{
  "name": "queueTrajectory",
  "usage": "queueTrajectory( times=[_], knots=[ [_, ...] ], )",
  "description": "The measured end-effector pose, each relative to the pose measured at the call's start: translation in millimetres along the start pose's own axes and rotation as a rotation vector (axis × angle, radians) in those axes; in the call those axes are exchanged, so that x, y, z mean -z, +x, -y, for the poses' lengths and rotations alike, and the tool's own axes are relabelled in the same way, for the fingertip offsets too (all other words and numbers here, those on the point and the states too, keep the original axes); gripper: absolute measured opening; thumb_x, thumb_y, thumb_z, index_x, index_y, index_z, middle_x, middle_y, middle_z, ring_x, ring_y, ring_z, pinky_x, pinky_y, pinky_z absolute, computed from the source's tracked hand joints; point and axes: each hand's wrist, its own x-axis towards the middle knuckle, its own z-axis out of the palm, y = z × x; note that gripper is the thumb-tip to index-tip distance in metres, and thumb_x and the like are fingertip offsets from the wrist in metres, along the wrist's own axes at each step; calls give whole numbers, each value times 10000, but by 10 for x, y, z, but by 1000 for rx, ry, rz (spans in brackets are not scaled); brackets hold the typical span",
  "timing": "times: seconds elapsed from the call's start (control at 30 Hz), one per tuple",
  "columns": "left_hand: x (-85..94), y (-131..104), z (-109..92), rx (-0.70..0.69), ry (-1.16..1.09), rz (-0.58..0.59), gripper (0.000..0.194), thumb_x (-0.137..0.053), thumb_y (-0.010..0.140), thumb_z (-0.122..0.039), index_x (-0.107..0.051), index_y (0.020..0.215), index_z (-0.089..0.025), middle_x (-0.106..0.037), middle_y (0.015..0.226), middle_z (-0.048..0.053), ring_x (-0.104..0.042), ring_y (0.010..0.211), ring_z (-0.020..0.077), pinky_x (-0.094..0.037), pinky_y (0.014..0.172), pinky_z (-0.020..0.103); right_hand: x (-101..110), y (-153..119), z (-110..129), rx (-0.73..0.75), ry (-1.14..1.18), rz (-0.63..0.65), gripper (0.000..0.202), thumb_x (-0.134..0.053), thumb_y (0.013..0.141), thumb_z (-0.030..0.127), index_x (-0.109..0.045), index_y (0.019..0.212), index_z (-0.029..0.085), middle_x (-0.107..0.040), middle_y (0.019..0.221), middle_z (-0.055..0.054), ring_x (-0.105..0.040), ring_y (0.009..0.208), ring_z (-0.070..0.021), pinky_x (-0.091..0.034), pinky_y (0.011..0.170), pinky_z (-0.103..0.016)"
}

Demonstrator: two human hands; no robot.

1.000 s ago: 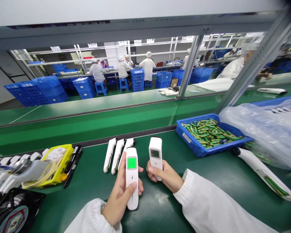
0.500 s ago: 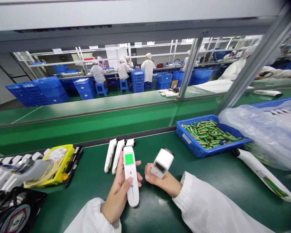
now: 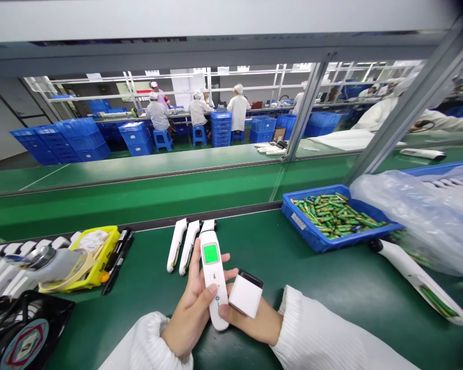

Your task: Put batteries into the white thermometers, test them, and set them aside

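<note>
My left hand (image 3: pixel 191 308) is closed around a white infrared thermometer (image 3: pixel 216 272) whose screen glows green; the thumb presses on its front. Against its lower right side lies the thumb of my right hand (image 3: pixel 260 324), which grips a second white thermometer (image 3: pixel 247 295). Only the boxy, dark-ended head of that one shows, and its handle is hidden in the hand. Just beyond my left hand, several more thermometers (image 3: pixel 177 245) lie on the green bench, one partly covered by the lit one.
At right, a blue tray (image 3: pixel 306 234) holds many green batteries. Nearby lie a thermometer with batteries showing (image 3: pixel 412 275) and a plastic bag (image 3: pixel 420 210). Leftward are a yellow basket (image 3: pixel 110 246), black pens (image 3: pixel 118 262), a metal-topped bottle (image 3: pixel 56 262) and more thermometers. Co-workers sit beyond.
My right hand has moved left and down to the lit thermometer, turning the second one so its small screen no longer shows. The left hand has shifted slightly right.
</note>
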Motion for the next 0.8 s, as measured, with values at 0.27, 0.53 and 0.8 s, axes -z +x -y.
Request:
queueTrajectory(
  times=[0.27,0.53,0.8],
  knots=[
    [70,13,70,-13,54,26,756,-526,871,-321,-25,1423,-443,-561,1259,49,-553,1100,218,-432,921,358,-60,-13,58,-77,186,26,590,-628,753,587,-484,1164,188,-604,941,-70,-584,853,-229,-474,762,-372],
    [78,34,74,-28,72,-34,765,-542,865,-311,-42,1432,-423,-576,1243,45,-556,1102,214,-432,941,348,-43,34,-21,-1,317,38,502,-682,773,485,-510,1140,188,-611,955,-52,-588,829,-170,-468,768,-308],
    [149,69,29,-92,230,-31,799,-532,869,-332,26,1437,-407,-452,1390,54,-469,1224,253,-371,1025,405,67,116,-16,-125,589,77,544,-634,769,575,-524,1036,114,-493,501,62,-325,279,-33,-279,291,-160]
  ],
)
